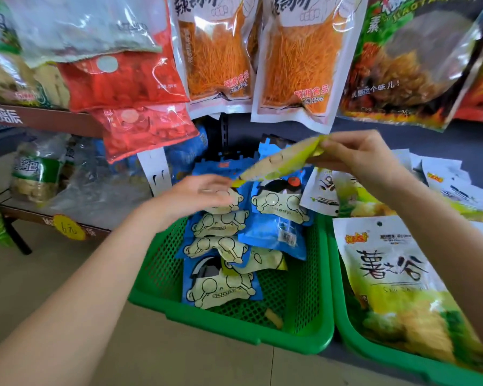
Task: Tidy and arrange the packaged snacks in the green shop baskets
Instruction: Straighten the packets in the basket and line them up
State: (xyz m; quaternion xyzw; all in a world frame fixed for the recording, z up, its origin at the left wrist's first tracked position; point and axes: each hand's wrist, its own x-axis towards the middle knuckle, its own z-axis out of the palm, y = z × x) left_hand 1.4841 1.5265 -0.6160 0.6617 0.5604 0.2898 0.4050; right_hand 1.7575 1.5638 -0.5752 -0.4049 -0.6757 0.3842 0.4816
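While held up over the left green basket (313,310), yellow-green packet (283,162) tilted, high end pinched by right hand (357,154), low end just touching left hand (204,195). Left hand blurred, fingers stretched flat, gripping nothing. Below, blue packets (221,282) with cartoon faces overlapped in rows inside that basket. Beside it, right green basket (354,341) touching, filled with white-and-green bags (388,274). Overhead, orange packets (293,62) and red packets (123,76) hanging.
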